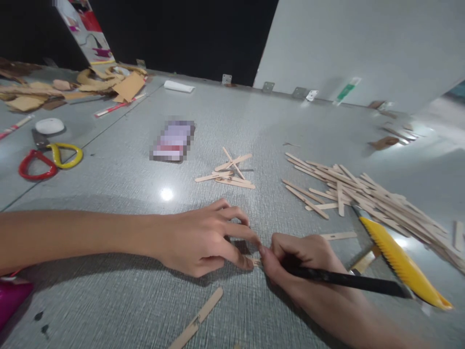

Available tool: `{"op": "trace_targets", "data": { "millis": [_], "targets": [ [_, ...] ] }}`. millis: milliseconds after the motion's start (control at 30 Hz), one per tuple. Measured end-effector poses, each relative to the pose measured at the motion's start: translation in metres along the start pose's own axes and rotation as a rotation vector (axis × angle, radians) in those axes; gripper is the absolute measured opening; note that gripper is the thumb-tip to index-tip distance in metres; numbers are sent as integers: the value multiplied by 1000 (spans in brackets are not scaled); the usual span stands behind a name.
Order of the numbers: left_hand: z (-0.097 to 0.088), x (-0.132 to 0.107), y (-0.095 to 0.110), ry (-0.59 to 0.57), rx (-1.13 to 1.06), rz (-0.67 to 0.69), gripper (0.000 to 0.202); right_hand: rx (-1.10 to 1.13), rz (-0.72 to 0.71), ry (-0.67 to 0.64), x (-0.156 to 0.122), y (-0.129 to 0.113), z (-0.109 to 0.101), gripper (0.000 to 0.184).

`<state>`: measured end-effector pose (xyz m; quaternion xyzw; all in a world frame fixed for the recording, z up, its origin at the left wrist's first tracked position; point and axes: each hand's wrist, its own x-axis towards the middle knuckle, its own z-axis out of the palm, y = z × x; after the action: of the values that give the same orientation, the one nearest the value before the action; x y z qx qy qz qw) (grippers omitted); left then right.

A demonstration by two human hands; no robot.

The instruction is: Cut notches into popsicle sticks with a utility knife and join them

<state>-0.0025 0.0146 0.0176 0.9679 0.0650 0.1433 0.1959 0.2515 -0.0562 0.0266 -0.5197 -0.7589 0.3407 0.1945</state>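
Note:
My left hand (207, 237) reaches in from the left, palm down, its thumb and index fingertip pressing a small wooden craft stick (256, 262) to the table. Most of that stick is hidden by my fingers. Close against it, my right hand (308, 261) is closed round a slim black-handled tool (348, 281); its working tip is out of sight behind the fingers. Below my hands lies a craft stick with a cracked, notched middle (198, 320). A handful of loose craft sticks (234, 182), some crossed, rests beyond my left hand.
At right spreads a big pile of craft sticks (385, 198), with a yellow-handled cutter (403, 261) beside my right hand. Red-and-yellow scissors (54, 162), a white mouse-shaped object (50, 126) and torn cardboard (101, 82) lie left. A blurred-out flat rectangle (174, 140) lies mid-table.

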Motion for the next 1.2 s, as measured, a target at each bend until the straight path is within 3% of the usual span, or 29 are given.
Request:
{"op": "trace_targets", "data": {
  "millis": [933,1200],
  "targets": [
    [0,1,1,30,2,15,41,-54,0,27,0,-2,-1,45],
    [1,0,0,43,-68,-5,44,311,104,17,-2,0,-3,43]
  ]
}}
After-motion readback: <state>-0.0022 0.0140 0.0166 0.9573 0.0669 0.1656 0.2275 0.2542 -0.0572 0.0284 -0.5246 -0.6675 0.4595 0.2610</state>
